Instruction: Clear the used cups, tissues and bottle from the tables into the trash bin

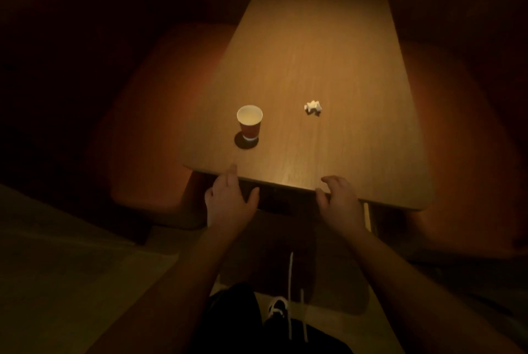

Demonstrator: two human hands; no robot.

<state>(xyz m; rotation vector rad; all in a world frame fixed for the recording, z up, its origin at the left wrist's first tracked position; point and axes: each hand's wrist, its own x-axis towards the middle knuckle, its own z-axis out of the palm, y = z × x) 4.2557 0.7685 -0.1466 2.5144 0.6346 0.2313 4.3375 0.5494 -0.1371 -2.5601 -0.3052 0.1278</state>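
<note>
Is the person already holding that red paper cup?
No. The red paper cup stands upright on the table, apart from both hands: the left hand and right hand hold nothing at the near edge.

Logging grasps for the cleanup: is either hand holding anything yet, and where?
Nothing is held. The left hand and right hand hover open at the table's near edge; the cup and tissue lie untouched.

table: wooden, dimly lit | cup: red paper, upright, left part of table | tissue: crumpled, right of cup, well apart | left hand: empty, fingers relaxed, at near table edge | right hand: empty, fingers loosely curled, over near edge | seats: orange, flanking table
</note>
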